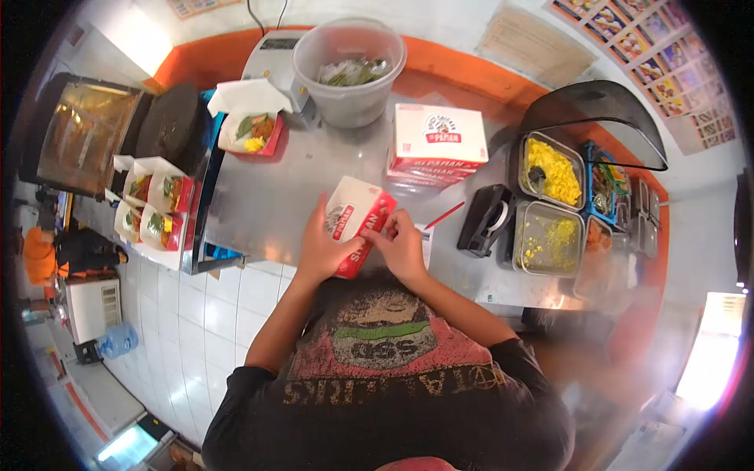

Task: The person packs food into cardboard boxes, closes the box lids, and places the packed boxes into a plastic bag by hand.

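Observation:
A red and white cardboard food box (369, 198), its lid closed, is held close to my body at the table's front edge. My left hand (320, 245) wraps around its left side, with the thumb laid across the red front. On the right, my right hand (399, 245) has its fingers bent and pinched against the box's red side. Beyond my right hand stands a stack of closed boxes (440, 129) with the same print. A red pen (445, 214) lies near a slip of paper, next to a black tape dispenser (485, 221).
An open food box (253, 135) sits at the back left near a large plastic tub (345, 102). Several filled open boxes (161, 200) stand at far left. Containers of yellow shredded food (552, 173) line the right. A person in orange and black (67, 253) is in the background.

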